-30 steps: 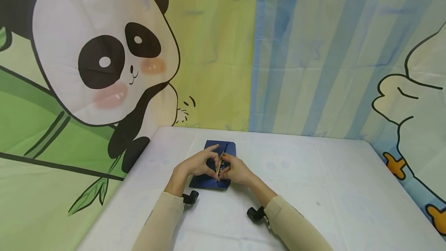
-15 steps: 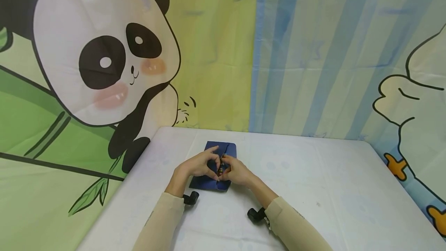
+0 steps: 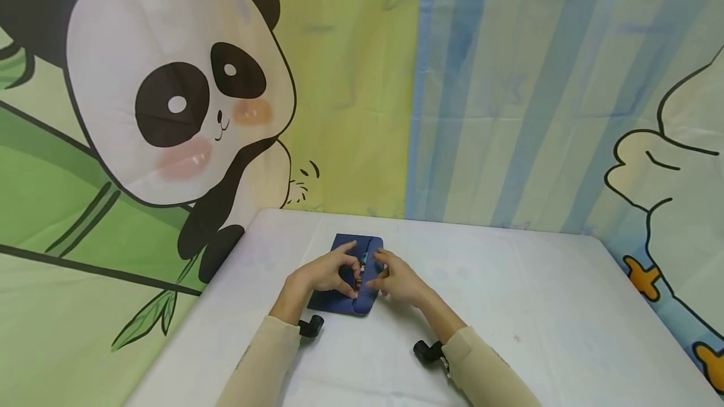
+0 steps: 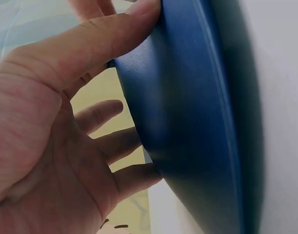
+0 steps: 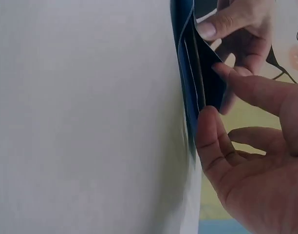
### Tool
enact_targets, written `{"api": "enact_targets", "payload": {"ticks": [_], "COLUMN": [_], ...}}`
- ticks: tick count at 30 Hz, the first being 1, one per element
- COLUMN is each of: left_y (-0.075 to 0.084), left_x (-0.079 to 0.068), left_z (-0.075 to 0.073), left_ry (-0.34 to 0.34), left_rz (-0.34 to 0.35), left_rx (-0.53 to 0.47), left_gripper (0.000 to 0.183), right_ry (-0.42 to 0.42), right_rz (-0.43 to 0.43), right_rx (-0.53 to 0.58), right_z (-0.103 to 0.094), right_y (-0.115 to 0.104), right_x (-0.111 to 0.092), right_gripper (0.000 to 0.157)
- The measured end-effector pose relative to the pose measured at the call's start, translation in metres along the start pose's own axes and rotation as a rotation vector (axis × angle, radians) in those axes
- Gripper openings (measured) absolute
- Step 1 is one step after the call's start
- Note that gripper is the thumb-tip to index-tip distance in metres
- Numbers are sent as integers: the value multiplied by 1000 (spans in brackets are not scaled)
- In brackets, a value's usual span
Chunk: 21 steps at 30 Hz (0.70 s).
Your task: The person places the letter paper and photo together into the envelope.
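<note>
A dark blue envelope (image 3: pixel 330 302) lies on the white table, its opening running lengthwise between the two hands. In the opening a strip of something with a multicoloured print (image 3: pixel 359 282) shows; most of it is hidden inside. My left hand (image 3: pixel 325 274) pinches the envelope's edge, as the left wrist view shows, with the thumb on the blue paper (image 4: pixel 173 117) and the other fingers behind. My right hand (image 3: pixel 400 278) is at the right side of the envelope, thumb and forefinger spread apart, fingertips (image 5: pixel 207 117) right at the opening's edge in the right wrist view.
The white table (image 3: pixel 498 306) stretches to the right of the envelope. Behind it hangs a cloth backdrop (image 3: pixel 351 112) with a printed panda. Black wrist-worn pieces (image 3: pixel 428 352) stick out from both sleeves close over the table.
A yellowish piece that stood up in the opening has gone down into the envelope, and the coloured print shows. My right hand has drawn back rightward with fingers parted; the left stays.
</note>
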<state>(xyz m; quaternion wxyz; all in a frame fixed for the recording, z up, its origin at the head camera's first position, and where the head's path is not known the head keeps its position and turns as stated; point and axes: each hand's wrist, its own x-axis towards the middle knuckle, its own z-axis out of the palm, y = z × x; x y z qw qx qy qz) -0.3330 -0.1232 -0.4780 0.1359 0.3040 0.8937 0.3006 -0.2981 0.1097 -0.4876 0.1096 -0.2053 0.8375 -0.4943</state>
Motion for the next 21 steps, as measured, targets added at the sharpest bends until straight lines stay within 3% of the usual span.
{"api": "enact_targets", "payload": {"ticks": [5,10,13,17,21], "left_y": [3,6,5,3,6], "left_x": [1,3,4,4,4], "left_z": [0,0,2,4,4], "left_ry": [-22,-27,-20,3,39], "left_rz": [-26,-40,-45,-25,-4], "left_rx": [27,68,90,107,107], "left_gripper": [35,60,74,77,79], "right_ry": [53,166,216,257,253], "right_rz": [21,18,17,7,14], "right_rx": [-51,-168,-289,-500,-620], "right_z": [-17,-34,-40,-43,-43], "right_y": [-1,3,9,16,18], "right_x": [-10,-18,-22,-28,-30], "right_gripper": [73,62,61,68,80]}}
